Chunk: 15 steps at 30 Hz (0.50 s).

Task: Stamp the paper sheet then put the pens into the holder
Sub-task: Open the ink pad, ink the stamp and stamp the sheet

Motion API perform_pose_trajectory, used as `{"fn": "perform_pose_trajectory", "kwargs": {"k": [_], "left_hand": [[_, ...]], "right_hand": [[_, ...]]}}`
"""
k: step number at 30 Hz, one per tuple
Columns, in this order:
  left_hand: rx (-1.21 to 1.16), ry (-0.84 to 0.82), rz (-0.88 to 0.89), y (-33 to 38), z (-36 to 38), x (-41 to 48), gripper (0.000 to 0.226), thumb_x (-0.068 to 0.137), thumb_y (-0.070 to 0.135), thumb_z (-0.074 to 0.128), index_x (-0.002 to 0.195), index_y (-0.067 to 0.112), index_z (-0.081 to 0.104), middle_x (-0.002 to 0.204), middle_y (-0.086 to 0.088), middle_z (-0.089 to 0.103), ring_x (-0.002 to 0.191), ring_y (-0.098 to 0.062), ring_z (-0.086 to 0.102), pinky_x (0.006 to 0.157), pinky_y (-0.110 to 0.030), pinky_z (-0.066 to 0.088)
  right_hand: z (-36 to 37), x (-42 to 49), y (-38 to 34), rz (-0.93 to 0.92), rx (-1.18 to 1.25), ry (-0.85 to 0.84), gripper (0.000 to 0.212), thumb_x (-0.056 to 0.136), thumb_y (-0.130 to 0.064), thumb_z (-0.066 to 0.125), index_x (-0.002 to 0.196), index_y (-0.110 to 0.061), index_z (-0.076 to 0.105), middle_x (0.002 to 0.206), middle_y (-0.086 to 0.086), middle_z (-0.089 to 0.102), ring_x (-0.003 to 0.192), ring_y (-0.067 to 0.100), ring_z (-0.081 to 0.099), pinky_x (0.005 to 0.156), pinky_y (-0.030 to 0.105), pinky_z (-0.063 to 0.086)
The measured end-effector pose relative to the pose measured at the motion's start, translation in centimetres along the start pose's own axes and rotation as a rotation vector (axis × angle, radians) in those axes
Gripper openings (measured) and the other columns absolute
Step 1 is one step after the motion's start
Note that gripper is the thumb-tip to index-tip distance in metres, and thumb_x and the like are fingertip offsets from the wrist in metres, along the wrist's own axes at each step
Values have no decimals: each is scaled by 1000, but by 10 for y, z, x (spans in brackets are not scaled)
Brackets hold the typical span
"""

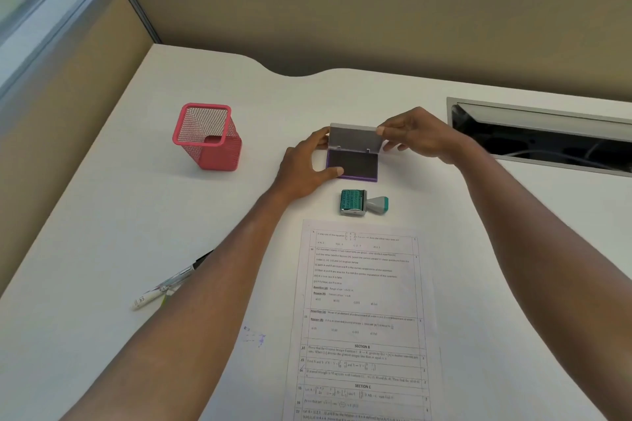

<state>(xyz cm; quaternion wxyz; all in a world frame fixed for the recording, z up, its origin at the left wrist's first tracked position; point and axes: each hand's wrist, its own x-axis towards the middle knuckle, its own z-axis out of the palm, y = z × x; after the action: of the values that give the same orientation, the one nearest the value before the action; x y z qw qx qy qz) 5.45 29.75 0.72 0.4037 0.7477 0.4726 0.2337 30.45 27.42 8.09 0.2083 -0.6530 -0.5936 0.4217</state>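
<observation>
Pens (pixel 167 285) lie lower left of frame, partly under your left forearm, well clear of bench (pixel 102 215) left edge. Red mesh holder (pixel 207 137) upright, upper left of centre, bare bench all round it. Your left hand (pixel 304 167) grips ink pad (pixel 354 164) base, fingers clasped on its left edge. Your right hand (pixel 415 137) pinches raised lid at right corner. Stamp (pixel 363 203) lies on its side just below pad, untouched. Paper sheet (pixel 362 318) lower centre, top edge near stamp. Cable slot (pixel 547 133) upper right.
</observation>
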Motion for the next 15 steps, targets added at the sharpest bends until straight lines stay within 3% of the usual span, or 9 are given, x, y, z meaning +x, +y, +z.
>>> {"fn": "perform_pose_trajectory", "kwargs": {"k": [2, 5, 9, 12, 15], "left_hand": [[25, 15, 15, 0, 1, -1, 90, 72, 44, 82, 147, 27, 33, 138, 1, 57, 127, -15, 52, 109, -49, 40], [12, 23, 31, 0, 1, -2, 96, 68, 51, 82, 147, 31, 31, 141, 5, 54, 124, -9, 52, 110, -46, 39], [37, -23, 81, -5, -2, -2, 90, 65, 51, 84, 141, 29, 41, 147, 7, 43, 129, -8, 48, 112, -47, 35], [159, -75, 122, -8, -3, 0, 81, 70, 47, 83, 140, 27, 47, 153, 6, 35, 140, -12, 35, 116, -45, 25], [213, -90, 136, -9, -3, 1, 76, 74, 44, 80, 140, 26, 47, 154, 5, 33, 141, -14, 33, 114, -42, 23]], "right_hand": [[4, 1, 1, 10, 28, 50, 24, 97, -34, 58, 99, -16, 73, 95, 1, 74, 84, 23, 73, 71, 31, 52], [10, 4, 3, 45, 41, 212, 32, 99, -35, 54, 109, -9, 69, 107, 8, 70, 79, 30, 72, 70, 32, 53], [8, -13, 1, 28, -126, 359, 23, 97, -24, 59, 108, -7, 69, 105, 8, 69, 77, 25, 67, 67, 28, 50], [12, -48, -1, 44, -177, 132, 16, 86, -25, 73, 100, -17, 73, 94, 1, 72, 77, 16, 63, 63, 26, 48], [36, -76, 0, 85, -246, -93, 42, 75, -33, 82, 113, -25, 66, 102, -8, 64, 85, 10, 61, 68, 24, 48]]}}
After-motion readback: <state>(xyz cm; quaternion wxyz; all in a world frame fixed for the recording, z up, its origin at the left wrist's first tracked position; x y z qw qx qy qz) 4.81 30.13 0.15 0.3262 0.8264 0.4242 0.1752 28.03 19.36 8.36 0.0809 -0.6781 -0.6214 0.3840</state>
